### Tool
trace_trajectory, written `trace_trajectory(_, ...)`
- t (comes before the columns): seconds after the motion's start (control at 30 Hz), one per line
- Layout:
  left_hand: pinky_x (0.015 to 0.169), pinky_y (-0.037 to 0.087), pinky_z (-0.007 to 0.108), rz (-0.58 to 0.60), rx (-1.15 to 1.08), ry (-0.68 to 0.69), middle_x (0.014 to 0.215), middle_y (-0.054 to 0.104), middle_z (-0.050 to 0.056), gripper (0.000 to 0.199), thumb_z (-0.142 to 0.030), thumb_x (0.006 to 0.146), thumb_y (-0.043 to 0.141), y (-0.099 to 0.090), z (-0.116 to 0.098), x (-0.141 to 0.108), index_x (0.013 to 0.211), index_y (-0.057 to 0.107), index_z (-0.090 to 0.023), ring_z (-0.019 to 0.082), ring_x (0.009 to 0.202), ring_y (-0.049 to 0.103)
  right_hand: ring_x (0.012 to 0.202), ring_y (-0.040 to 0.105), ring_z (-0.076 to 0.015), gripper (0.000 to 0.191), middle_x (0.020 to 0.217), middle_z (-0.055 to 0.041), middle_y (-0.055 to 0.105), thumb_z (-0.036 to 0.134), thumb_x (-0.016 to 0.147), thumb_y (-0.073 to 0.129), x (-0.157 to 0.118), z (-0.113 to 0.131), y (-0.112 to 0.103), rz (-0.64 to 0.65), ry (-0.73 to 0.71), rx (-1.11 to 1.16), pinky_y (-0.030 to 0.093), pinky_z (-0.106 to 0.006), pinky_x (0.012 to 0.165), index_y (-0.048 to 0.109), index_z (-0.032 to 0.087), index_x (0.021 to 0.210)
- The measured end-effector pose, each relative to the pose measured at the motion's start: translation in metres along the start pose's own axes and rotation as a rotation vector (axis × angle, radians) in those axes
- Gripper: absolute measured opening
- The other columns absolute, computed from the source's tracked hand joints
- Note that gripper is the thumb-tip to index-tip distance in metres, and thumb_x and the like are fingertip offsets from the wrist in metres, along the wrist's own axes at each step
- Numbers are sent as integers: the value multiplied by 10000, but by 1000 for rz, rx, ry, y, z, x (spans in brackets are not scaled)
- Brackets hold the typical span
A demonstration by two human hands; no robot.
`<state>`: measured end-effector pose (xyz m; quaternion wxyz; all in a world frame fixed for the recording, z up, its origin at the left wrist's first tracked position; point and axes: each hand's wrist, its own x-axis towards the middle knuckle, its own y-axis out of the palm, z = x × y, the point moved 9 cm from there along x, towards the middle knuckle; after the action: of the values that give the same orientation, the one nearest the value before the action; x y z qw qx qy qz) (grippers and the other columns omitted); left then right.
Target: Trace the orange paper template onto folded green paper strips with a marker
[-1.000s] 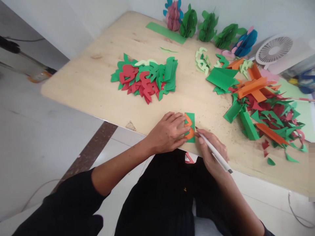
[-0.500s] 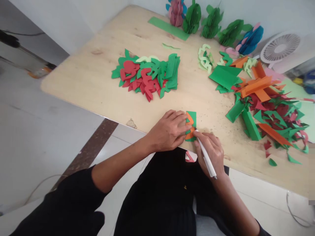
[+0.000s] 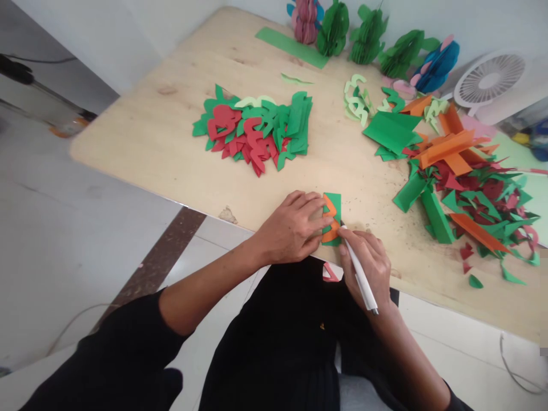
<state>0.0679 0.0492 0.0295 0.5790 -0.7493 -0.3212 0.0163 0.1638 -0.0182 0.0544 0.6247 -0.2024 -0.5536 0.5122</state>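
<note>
My left hand (image 3: 295, 227) lies with its fingers stretched out over the left side of an orange paper cutout (image 3: 330, 233), pressing it down. The cutout has a wavy edge and rests on a green paper rectangle (image 3: 336, 202) near the table's front edge. A white pen (image 3: 359, 273) is gripped in my right hand (image 3: 371, 264). Its dark tip is at the right edge of the green paper, beside the cutout; my fingers partly cover that spot.
A pile of green and red paper cutouts (image 3: 259, 128) lies ahead to the left. Paper scraps (image 3: 475, 188) in green, orange and red spread over the right. Behind stand green folded-paper shapes (image 3: 369, 37) and a white fan (image 3: 490, 80). A green paper strip (image 3: 292, 47) lies at the back.
The pen tip and my right hand have shifted very slightly to the right. My left hand stays in place on the cutout.
</note>
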Motion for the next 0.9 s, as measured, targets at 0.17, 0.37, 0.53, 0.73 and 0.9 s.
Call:
trace_trajectory(0.17,1097,347,498,0,4,2,1323,557,148,318,-246,897,492,0,-1,0,1186,607,-181,302,1288,466,884,668,-205,229,927,-72,745,115,905,544,-1,2,-1,-3,-25,-13,485,-335,826,615,160,1119)
trace_trajectory(0.37,1094,348,493,-2,1,4,1323,555,143,314,-248,891,513,0,-1,0,1182,612,-189,301,1289,461,933,679,-208,229,936,-82,745,113,911,543,-2,9,-2,13,-67,-6,478,-340,845,619,145,1125)
trace_trajectory(0.53,1079,358,488,4,6,5,1314,560,137,309,-254,894,510,-1,0,2,1179,614,-196,299,1279,467,951,687,-208,242,957,-81,750,108,904,552,-3,10,2,38,-81,-44,467,-345,874,628,146,1130)
trace_trajectory(0.73,1059,369,485,40,12,-2,1301,565,142,300,-257,884,522,-1,0,4,1161,617,-192,303,1265,475,947,684,-207,248,953,-79,750,125,911,545,-5,8,2,20,-86,-55,464,-338,866,624,157,1144)
trace_trajectory(0.9,1064,363,481,35,-2,-10,1302,568,135,308,-257,881,522,-2,1,4,1168,619,-197,299,1267,474,950,682,-211,235,948,-87,749,127,909,548,-5,8,2,11,-91,-49,461,-340,870,634,140,1127)
